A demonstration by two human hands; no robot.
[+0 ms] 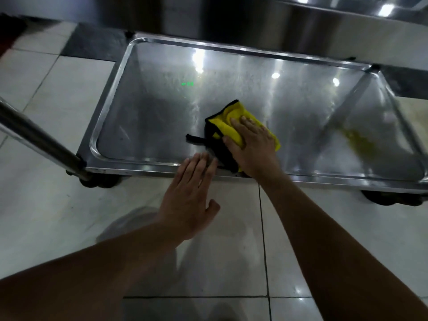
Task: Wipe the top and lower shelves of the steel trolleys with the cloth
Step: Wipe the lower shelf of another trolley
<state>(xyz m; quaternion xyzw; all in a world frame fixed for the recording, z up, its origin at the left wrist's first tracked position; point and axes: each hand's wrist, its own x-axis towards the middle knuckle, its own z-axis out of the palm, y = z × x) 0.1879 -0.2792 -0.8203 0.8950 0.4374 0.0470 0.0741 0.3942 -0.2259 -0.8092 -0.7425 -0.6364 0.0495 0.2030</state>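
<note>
One steel trolley shelf (pixel 162 126), one yellow-and-black cloth (pixel 228 128), your two hands: your left hand (pixel 192 195) hovers flat, fingers straight, at the shelf's near edge; your right hand (pixel 252 144) presses the cloth there, fingers extended

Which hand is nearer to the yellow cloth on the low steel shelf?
The right hand: it presses flat on the cloth. The left hand is beside the cloth, at the shelf's near rim, fingers extended, not on it.
</note>
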